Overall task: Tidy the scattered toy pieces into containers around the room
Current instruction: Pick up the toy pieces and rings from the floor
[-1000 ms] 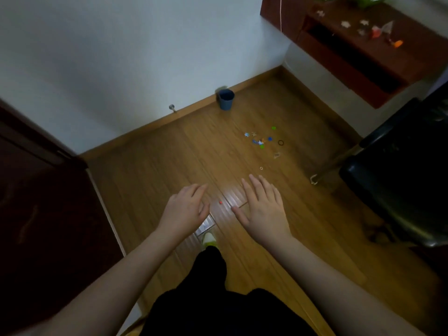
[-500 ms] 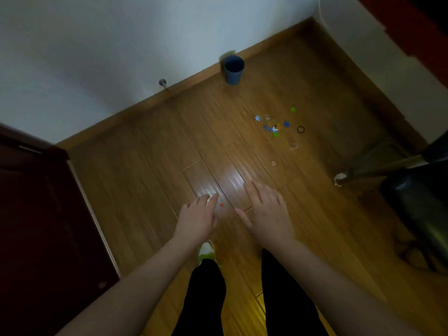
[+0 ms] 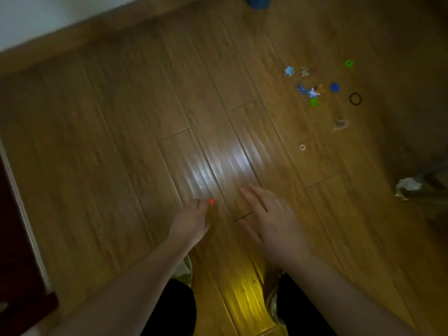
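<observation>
A tiny red toy piece (image 3: 212, 201) lies on the wooden floor right at the fingertips of my left hand (image 3: 191, 220); whether the fingers touch it is blurred. My right hand (image 3: 272, 223) hovers just right of it, fingers spread, holding nothing. Farther off at the upper right lies a scatter of small toy pieces (image 3: 312, 89) in blue, green and white, with a blue disc (image 3: 334, 87), a green piece (image 3: 349, 63), a dark ring (image 3: 355, 98), a small pale ring (image 3: 302, 147) and a clear piece (image 3: 340, 124). A blue cup (image 3: 258, 1) stands by the wall, cut off by the top edge.
A white wall and wooden skirting (image 3: 72, 37) run along the top left. A dark red door (image 3: 17, 251) stands at the left edge. A chair leg with a white foot (image 3: 409, 187) juts in from the right. My legs and shoes (image 3: 181, 270) are below.
The view has tilted down and closer to the floor; the desk and chair seat have dropped out of sight. My left hand has reached down to the red piece, and my right hand has lowered beside it.
</observation>
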`<state>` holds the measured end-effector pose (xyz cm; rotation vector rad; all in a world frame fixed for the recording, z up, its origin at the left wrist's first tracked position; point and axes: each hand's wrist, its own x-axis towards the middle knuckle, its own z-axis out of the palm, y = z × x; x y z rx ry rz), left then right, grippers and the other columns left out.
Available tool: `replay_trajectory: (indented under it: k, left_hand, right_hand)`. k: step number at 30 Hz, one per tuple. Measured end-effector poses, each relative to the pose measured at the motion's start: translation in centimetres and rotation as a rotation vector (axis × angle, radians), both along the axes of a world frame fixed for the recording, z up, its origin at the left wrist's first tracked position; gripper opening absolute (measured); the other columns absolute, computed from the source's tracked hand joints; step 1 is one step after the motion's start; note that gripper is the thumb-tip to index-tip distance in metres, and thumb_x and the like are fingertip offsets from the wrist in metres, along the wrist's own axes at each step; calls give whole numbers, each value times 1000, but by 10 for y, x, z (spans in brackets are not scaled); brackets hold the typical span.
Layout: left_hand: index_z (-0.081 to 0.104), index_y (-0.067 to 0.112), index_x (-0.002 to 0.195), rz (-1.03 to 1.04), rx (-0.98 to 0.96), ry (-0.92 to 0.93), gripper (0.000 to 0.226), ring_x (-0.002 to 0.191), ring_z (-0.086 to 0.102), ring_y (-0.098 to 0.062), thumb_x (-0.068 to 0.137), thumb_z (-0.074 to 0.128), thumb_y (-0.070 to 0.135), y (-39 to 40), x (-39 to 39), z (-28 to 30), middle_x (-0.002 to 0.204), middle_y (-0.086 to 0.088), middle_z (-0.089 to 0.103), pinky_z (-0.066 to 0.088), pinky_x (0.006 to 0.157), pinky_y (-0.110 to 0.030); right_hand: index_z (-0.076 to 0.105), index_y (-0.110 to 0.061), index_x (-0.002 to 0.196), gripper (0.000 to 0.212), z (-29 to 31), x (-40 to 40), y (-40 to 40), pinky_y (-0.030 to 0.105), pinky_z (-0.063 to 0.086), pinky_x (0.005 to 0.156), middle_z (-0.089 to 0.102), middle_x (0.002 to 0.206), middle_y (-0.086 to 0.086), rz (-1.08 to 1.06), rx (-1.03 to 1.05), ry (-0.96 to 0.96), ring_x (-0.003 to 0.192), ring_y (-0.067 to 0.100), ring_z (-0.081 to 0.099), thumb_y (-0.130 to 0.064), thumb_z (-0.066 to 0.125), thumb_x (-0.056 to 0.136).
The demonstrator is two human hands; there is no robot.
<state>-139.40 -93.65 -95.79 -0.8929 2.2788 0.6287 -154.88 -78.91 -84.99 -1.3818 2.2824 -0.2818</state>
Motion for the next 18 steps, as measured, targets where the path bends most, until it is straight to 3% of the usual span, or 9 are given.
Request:
replay_trajectory:
  k: [3, 5, 8, 12, 15, 18]
  left_hand:
    - [21, 29, 148, 37, 80, -73, 68, 128, 45, -35, 92, 57, 20, 1, -6, -67, 151, -8, 29, 50, 91, -44]
    - [15, 34, 148, 89, 127, -97, 75, 128, 44, -39, 90, 59, 15, 3, -6, -104, 155, -8, 20, 51, 90, -46]
    - [14, 33, 149, 124, 146, -79, 75, 99, 61, -28, 91, 53, 7, 5, -9, -147, 155, -10, 19, 53, 66, -33]
    - [23, 31, 148, 12, 110, -32, 56, 77, 61, -19, 98, 43, 15, 3, -22, -180, 155, -11, 24, 44, 55, -26]
    - [30, 26, 146, -138, -1, -6, 45, 80, 64, -25, 102, 30, 35, 0, -32, -185, 135, -12, 51, 45, 63, -32]
    - [41, 13, 138, -74, 36, -51, 38, 89, 61, -21, 101, 37, 15, -3, -41, -174, 140, -13, 46, 51, 77, -34]
  right_hand:
    - [37, -21, 146, 67, -45, -6, -3, 42, 38, 105, 48, 142, 4, 60, 20, 20, 130, 23, 42, -40, 63, 87]
    - [38, -19, 145, 65, -69, -7, -5, 41, 36, 106, 49, 140, 5, 91, 23, 11, 130, 23, 43, -35, 64, 87]
    - [41, -17, 142, 60, -96, -7, -8, 41, 35, 106, 50, 138, 5, 82, 28, 1, 129, 23, 44, -32, 62, 87]
    - [41, -20, 141, 58, -124, -12, -7, 43, 36, 106, 49, 140, 7, 82, 46, -7, 131, 26, 44, -29, 60, 88]
    - [48, -18, 138, 51, -130, -27, -8, 43, 39, 103, 49, 142, 8, -5, 53, 14, 131, 27, 44, -37, 47, 91]
    - [50, -17, 134, 50, -124, -38, -7, 42, 42, 99, 51, 139, 9, -35, 25, 47, 127, 24, 42, -41, 42, 91]
